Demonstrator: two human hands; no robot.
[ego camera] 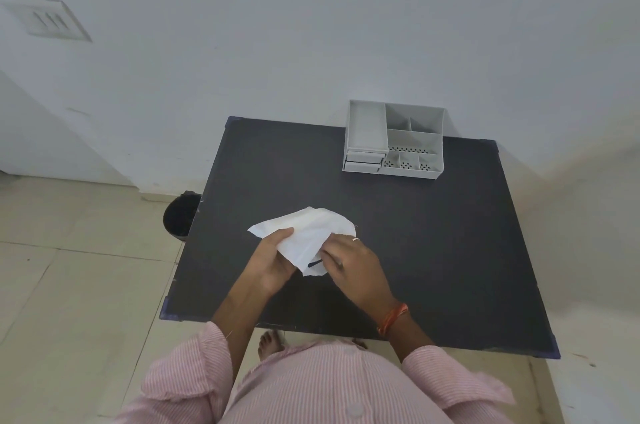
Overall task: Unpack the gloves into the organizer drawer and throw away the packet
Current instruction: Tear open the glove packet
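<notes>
A white crumpled packet [306, 231] is held above the middle of the black table [433, 243]. My left hand [275, 259] grips its left side from below. My right hand [349, 259] pinches its lower right end, where a small dark mark shows. I cannot tell whether gloves are inside. The grey organizer [394, 139] stands at the table's far edge, with two shut drawers [363, 160] at its front left and open compartments on top. A black bin [180, 214] sits on the floor by the table's left side.
A white wall rises right behind the table. Beige floor tiles [69, 268] spread out to the left. My bare foot [270, 342] shows under the table's near edge.
</notes>
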